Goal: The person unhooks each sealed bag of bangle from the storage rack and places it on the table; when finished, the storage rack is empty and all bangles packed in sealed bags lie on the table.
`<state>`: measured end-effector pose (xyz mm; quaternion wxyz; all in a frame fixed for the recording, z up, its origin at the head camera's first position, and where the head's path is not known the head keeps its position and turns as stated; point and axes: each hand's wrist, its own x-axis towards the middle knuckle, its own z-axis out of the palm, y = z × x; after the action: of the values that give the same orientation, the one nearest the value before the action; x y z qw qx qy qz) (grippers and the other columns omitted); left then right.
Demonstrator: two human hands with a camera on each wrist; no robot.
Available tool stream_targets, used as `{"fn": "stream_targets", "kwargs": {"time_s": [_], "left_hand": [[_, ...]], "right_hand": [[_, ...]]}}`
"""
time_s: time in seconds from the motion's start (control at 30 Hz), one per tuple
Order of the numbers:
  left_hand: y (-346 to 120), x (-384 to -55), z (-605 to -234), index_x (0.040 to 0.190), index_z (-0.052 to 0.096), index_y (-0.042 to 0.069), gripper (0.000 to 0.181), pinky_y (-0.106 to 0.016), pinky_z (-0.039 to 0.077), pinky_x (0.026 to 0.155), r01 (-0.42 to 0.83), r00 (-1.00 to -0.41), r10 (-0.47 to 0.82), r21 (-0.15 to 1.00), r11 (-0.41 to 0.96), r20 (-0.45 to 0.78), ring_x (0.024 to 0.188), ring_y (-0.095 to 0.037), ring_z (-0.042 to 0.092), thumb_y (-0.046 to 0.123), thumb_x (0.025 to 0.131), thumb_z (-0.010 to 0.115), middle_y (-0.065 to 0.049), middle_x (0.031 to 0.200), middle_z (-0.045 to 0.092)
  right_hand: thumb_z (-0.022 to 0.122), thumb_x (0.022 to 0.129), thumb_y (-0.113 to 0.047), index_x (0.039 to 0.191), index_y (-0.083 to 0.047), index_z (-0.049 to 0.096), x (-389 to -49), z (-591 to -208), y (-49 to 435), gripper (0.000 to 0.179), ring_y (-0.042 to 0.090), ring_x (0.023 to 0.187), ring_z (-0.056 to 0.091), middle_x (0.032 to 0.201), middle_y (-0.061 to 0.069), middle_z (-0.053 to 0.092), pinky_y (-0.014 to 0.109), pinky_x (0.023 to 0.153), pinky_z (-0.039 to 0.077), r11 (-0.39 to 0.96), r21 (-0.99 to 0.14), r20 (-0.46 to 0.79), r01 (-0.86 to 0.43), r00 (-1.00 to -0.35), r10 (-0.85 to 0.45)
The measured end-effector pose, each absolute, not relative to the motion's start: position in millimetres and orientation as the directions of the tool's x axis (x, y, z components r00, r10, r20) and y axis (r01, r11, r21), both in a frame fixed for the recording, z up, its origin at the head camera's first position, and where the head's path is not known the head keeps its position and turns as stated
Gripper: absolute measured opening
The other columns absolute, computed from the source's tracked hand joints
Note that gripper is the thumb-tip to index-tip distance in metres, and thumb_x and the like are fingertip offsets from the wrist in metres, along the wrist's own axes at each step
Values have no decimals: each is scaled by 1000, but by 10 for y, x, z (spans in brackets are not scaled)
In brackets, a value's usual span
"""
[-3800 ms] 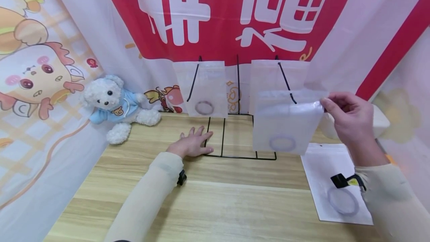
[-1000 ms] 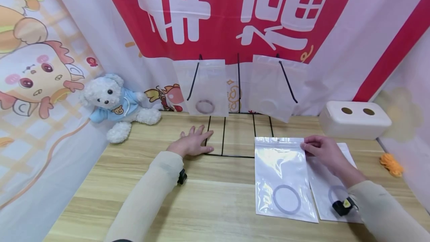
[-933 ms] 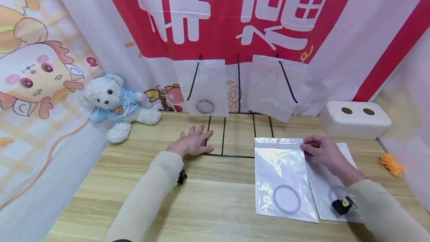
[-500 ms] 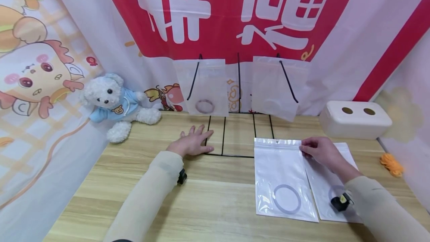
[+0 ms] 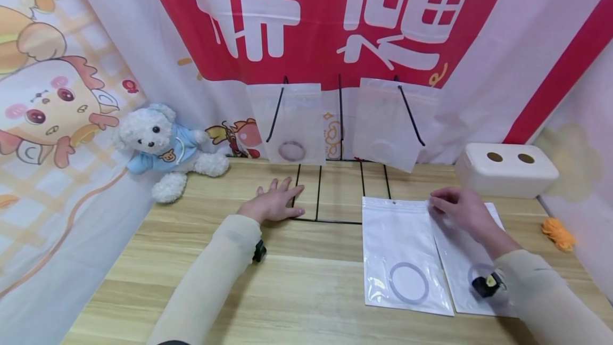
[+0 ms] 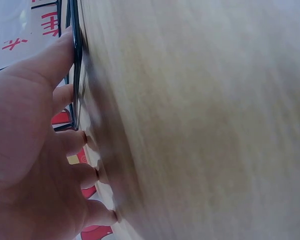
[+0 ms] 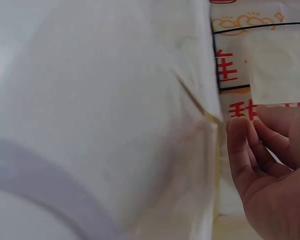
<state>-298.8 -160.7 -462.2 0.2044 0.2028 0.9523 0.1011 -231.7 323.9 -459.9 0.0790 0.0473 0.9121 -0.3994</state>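
Observation:
My left hand lies with fingers spread on the base of a black wire rack, thumb against the wire. My right hand hovers at the upper right corner of a white zip bag flat on the table. Its fingers are loosely bent; in the right wrist view, the right hand appears apart from the bag and holds nothing. A pale purple ring shows through that bag. Another zip bag lies partly under my right forearm. Two more bags, the left bag and the right bag, hang on the rack's hooks.
A white plush dog in a blue top sits at the back left. At the back right stands a white box with two round holes. An orange yarn bundle lies by the right edge. A printed cloth hangs behind.
The right hand has taken the front zip bag off the right hook and laid it left of the other bag. It has just let go and risen slightly. The left hand stays put.

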Motion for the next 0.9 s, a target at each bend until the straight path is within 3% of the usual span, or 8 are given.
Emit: {"fn": "stream_targets", "kwargs": {"time_s": [0.23, 0.53, 0.9], "left_hand": [[-1609, -2962, -4565, 174, 23, 31, 80, -84, 5, 126, 343, -827, 437, 298, 891, -354, 166, -54, 0, 62, 108, 54, -16, 183, 4], [-1623, -3012, -4627, 174, 24, 33, 86, -87, 3, 123, 338, -828, 439, 315, 887, -349, 166, -56, -1, 70, 103, 56, -17, 183, 4], [-1591, -2963, -4578, 174, 23, 31, 81, -82, 5, 127, 348, -831, 429, 272, 897, -352, 167, -53, 1, 63, 107, 54, -15, 183, 4]], "right_hand": [[62, 110, -43, 142, -3, 66, -2301, -4257, 3164, 51, -3, 91, 71, 126, 17, 76, 16, 81, 59, 605, -794, -32, 63, -998, 61], [65, 100, -62, 143, -20, 69, -2399, -3690, 3114, 60, -5, 100, 70, 122, -9, 74, 5, 85, 54, 548, -836, 163, -29, -967, 197], [71, 99, -56, 145, -30, 69, -2630, -3229, 2986, 53, 4, 114, 68, 139, -6, 71, 6, 88, 54, 421, -900, 243, -109, -929, 278]]}}
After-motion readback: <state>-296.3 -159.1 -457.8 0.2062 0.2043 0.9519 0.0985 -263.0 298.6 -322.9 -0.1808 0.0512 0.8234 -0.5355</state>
